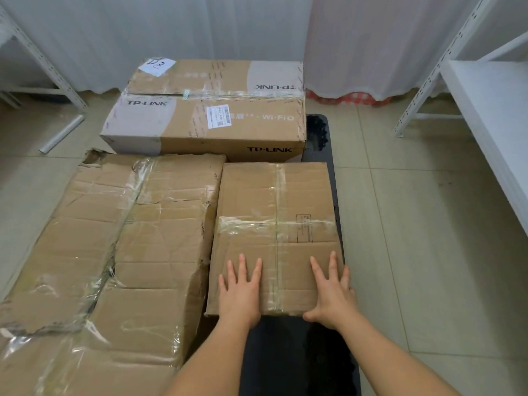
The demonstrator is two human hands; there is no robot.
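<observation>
My left hand lies flat on the small box, fingers straight. My right hand presses its near right corner, fingers spread, grasping nothing.

near right box: plain brown cardboard, shiny clear tape in cross. far box: brown, pale grey patches, black lettering. left box: same brown. mat black, floor beige tile, shelving white, red-white check cloth under white curtain.

Matt creased cardboard box crossed by glossy clear tape
</observation>
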